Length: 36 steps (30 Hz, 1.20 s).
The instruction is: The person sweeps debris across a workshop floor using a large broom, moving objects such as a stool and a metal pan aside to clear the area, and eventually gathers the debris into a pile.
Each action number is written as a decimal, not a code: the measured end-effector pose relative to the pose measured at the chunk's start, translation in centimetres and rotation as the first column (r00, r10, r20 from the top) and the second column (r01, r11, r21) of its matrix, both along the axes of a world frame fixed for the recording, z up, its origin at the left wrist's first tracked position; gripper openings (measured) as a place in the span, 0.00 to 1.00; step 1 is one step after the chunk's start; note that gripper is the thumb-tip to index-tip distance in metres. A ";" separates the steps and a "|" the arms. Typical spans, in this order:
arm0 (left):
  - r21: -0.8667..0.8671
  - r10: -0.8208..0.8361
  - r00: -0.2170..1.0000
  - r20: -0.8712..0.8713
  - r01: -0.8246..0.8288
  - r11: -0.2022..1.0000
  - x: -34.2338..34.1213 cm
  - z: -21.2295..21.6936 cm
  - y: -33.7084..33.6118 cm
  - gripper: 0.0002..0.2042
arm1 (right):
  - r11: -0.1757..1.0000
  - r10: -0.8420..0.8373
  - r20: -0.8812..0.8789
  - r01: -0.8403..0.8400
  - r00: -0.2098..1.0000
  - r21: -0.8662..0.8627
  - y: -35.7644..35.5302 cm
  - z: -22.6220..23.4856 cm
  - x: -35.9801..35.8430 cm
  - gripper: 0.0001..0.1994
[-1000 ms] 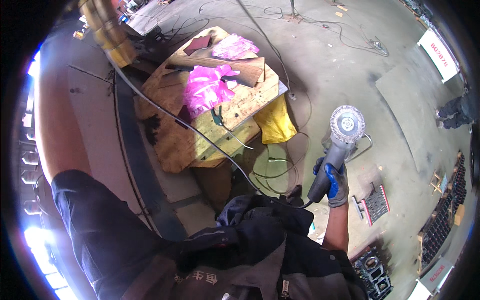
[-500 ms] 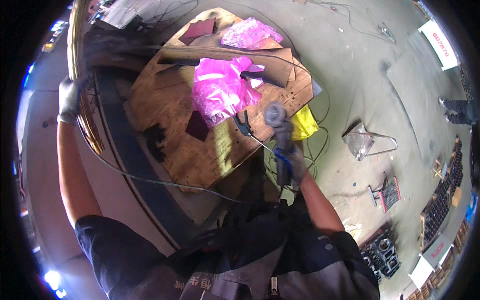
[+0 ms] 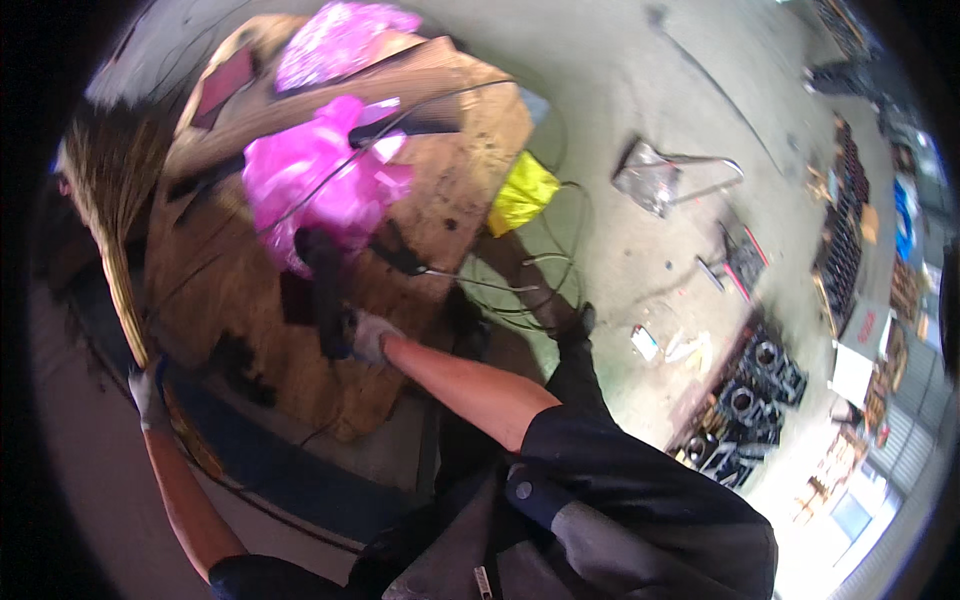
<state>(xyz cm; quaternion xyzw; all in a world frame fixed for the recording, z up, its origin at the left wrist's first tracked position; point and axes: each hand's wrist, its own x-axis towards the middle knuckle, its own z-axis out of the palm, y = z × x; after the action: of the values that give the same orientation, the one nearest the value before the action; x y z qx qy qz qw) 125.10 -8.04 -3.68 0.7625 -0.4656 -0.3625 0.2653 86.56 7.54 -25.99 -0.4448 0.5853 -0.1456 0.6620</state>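
Note:
My gloved left hand (image 3: 150, 400) is wrapped round the handle of a straw broom (image 3: 118, 275), whose bristles spread upward beside the wooden tabletop (image 3: 420, 215). In my gloved right hand (image 3: 370, 337) is a dark angle grinder (image 3: 325, 285), blurred by motion and held over the tabletop. Just beyond it lies a crumpled pink plastic bag (image 3: 310, 175). Right of the grinder lies a black-handled tool (image 3: 400, 255) with a thin metal rod. A dark red sheet (image 3: 296, 298) is partly hidden behind the grinder.
A yellow bag (image 3: 525, 190) hangs at the tabletop's right edge, near coiled cables (image 3: 570, 265). Corrugated cardboard (image 3: 430, 75) and more pink plastic (image 3: 340, 40) lie on the far side. On the floor at right are a metal-handled dustpan (image 3: 655, 178) and several black metal parts (image 3: 745, 400).
My right hand has moved left with the grinder, from the tabletop's right edge to over its middle. My left hand is lower, and the broom has swung so its bristles show. The view has shifted.

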 end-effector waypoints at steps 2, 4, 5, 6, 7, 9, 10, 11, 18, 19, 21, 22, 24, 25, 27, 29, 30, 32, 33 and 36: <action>0.115 0.006 1.000 -0.008 -0.005 0.993 3.5 -1.5 1.7 0.12 | 0.997 0.058 -0.061 -0.060 0.996 -0.043 1.4 5.4 -1.0 0.24; 0.174 -0.290 0.956 0.049 0.278 0.945 3.8 -2.8 1.5 0.16 | 0.982 -0.154 0.221 0.125 0.963 0.141 3.9 5.3 -4.4 0.24; 0.180 -0.367 0.930 -0.028 0.366 0.913 2.9 -3.3 1.0 0.18 | 0.950 -0.274 0.332 0.198 0.903 0.243 5.5 4.5 -6.2 0.24; 0.181 -0.436 0.893 -0.107 0.449 0.875 1.9 -3.7 0.6 0.20 | 0.914 -0.375 0.431 0.249 0.820 0.322 7.3 3.0 -8.1 0.24; 0.211 -0.273 0.902 -0.335 0.354 0.911 0.6 -3.8 1.0 0.22 | 0.926 -0.350 0.400 0.248 0.847 0.286 8.1 3.9 -10.2 0.23; 0.213 -0.080 0.883 -0.462 0.198 0.957 -2.8 -2.9 2.5 0.22 | 0.979 -0.190 0.164 0.173 0.968 0.112 8.5 10.1 -16.0 0.20; 0.226 0.013 0.855 -0.519 0.122 0.966 -5.7 -1.9 3.1 0.22 | 0.997 -0.074 -0.071 0.074 0.995 0.001 9.0 13.5 -19.1 0.19; 0.164 -0.036 0.824 -0.565 0.155 0.974 -10.3 -0.6 3.4 0.23 | 0.986 -0.165 -0.118 0.167 0.979 0.006 10.7 13.6 -21.0 0.16; -0.195 -0.345 0.752 -0.561 0.284 0.939 -29.1 3.1 3.4 0.20 | 0.749 -0.601 0.058 0.586 0.797 -0.309 20.7 13.6 -28.9 0.22; -0.210 -0.340 0.757 -0.558 0.268 0.940 -33.4 3.1 4.4 0.21 | 0.739 -0.614 0.042 0.593 0.788 -0.320 21.6 14.5 -29.8 0.23; -0.212 -0.418 0.635 -0.649 0.376 0.902 -41.5 3.3 7.0 0.21 | 0.717 -0.639 0.024 0.606 0.769 -0.344 23.3 18.0 -31.9 0.27; -0.207 -0.473 0.487 -0.734 0.503 0.839 -44.6 2.7 7.9 0.21 | 0.702 -0.656 0.018 0.619 0.754 -0.353 24.5 20.4 -32.8 0.29; -0.230 -0.433 0.537 -0.724 0.404 0.886 -54.5 2.6 13.6 0.20 | 0.690 -0.664 0.008 0.617 0.748 -0.377 26.7 23.4 -35.0 0.33; -0.229 -0.428 0.528 -0.734 0.401 0.887 -59.1 1.8 16.6 0.20 | 0.691 -0.666 -0.007 0.613 0.746 -0.383 28.0 24.2 -36.0 0.35; -0.169 -0.413 0.440 -0.797 0.494 0.853 -65.9 -0.9 21.2 0.18 | 0.672 -0.690 -0.040 0.620 0.722 -0.405 31.0 24.6 -37.4 0.37; -0.090 -0.388 0.397 -0.832 0.593 0.800 -72.3 -2.3 26.1 0.14 | 0.640 -0.722 -0.085 0.617 0.687 -0.458 33.5 24.1 -38.7 0.37; -0.058 -0.393 0.439 -0.808 0.604 0.795 -75.2 -2.2 29.5 0.12 | 0.639 -0.752 -0.093 0.687 0.652 -0.346 35.5 24.5 -40.0 0.36; 0.124 -0.182 0.440 -0.880 0.581 0.805 -79.2 -2.7 34.7 0.07 | 0.588 -0.806 -0.132 0.752 0.578 -0.299 39.3 22.3 -41.4 0.35; 0.105 -0.209 0.415 -0.886 0.617 0.780 -80.8 -3.3 37.0 0.07 | 0.605 -0.796 -0.185 0.753 0.576 -0.258 41.1 23.5 -42.8 0.35; 0.118 -0.258 0.404 -0.877 0.704 0.701 -84.0 -4.8 42.1 0.09 | 0.610 -0.783 -0.329 0.754 0.527 -0.243 45.2 24.0 -43.9 0.36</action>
<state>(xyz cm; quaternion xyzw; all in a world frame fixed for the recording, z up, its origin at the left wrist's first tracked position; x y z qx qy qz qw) 41.09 34.08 -8.44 0.3712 -0.3923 -0.8316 0.1299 42.67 52.76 -2.04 -0.1842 0.8384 -0.3473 0.3775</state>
